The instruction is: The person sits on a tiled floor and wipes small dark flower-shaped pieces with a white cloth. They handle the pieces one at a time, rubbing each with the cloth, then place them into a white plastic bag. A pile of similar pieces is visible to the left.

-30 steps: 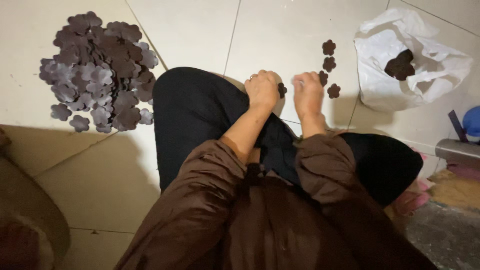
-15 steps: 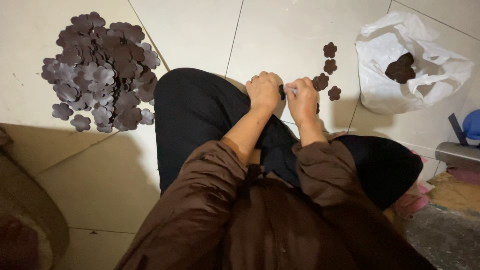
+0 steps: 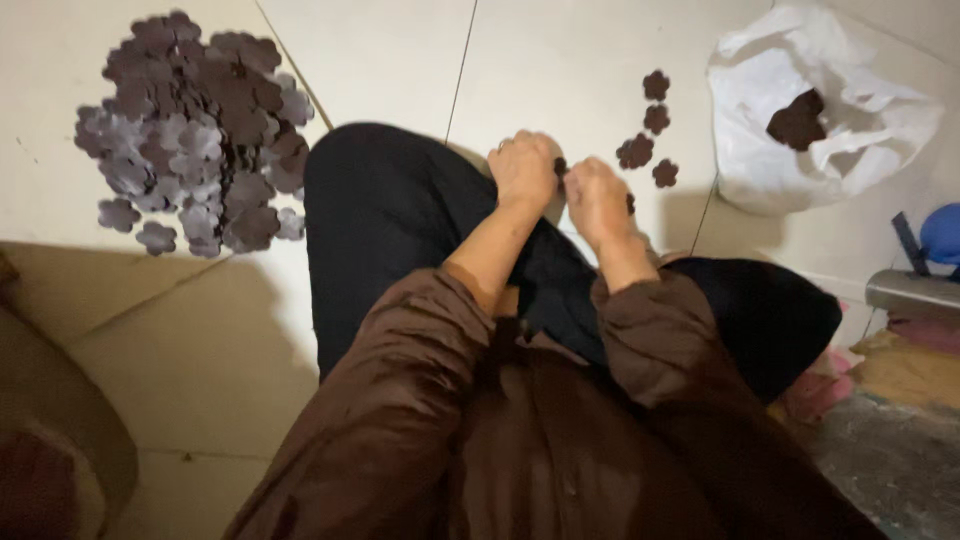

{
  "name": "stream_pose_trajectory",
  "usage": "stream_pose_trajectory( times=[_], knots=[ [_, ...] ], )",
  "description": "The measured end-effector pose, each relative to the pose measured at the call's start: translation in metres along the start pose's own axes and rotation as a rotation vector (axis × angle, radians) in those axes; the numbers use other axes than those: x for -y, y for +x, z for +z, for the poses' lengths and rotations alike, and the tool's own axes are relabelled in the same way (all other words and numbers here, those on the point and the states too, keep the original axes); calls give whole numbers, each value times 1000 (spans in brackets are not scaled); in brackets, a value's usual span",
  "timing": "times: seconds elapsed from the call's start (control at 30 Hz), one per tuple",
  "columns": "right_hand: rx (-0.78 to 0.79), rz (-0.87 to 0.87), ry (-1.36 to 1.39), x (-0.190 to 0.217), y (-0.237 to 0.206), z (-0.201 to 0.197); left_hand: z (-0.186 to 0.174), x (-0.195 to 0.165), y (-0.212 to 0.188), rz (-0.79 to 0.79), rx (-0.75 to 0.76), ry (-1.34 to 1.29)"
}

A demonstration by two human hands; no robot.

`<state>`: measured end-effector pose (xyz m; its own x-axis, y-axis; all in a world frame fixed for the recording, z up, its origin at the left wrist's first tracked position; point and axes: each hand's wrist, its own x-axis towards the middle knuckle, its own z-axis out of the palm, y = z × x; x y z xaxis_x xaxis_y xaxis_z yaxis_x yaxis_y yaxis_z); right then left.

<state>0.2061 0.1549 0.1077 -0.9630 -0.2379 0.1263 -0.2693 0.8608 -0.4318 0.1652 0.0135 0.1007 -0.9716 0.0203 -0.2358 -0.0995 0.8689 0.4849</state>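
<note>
Hands are what I watch first: the left hand (image 3: 523, 168) and the right hand (image 3: 597, 195) are pressed together near the centre of the frame, just over the person's dark knee (image 3: 390, 200), and between their fingertips they pinch a small dark flower-shaped piece (image 3: 561, 167), of which I see only an edge. I cannot tell if it is one piece or two pieces held together. My worry is that the piece slips out of this tight pinch, because so little of it is gripped and the fingers cover it; it could fall on the dark trouser, where I judge it would be hard to find again. Four loose pieces (image 3: 648, 125) lie on the pale tiled floor (image 3: 580, 60) just beyond the hands, and a careless move of the wrist could scatter them toward the white plastic bag (image 3: 830, 110) in the upper right. The big pile of same pieces (image 3: 195, 125) in the upper left is well apart and seems safe. Compared with half a second ago, the two hands have closed nearer together, and the right hand no longer reaches toward the loose pieces.
</note>
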Motion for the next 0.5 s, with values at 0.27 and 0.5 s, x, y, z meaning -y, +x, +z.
stream_pose_trajectory(
  times=[0.27,0.5],
  knots=[
    [-155,414,556,-1,-12,-11,0,5,0,55,-169,-210],
    [-338,907,1171,-20,-12,-27,-55,-5,-1,-123,10,-1383]
  ],
)
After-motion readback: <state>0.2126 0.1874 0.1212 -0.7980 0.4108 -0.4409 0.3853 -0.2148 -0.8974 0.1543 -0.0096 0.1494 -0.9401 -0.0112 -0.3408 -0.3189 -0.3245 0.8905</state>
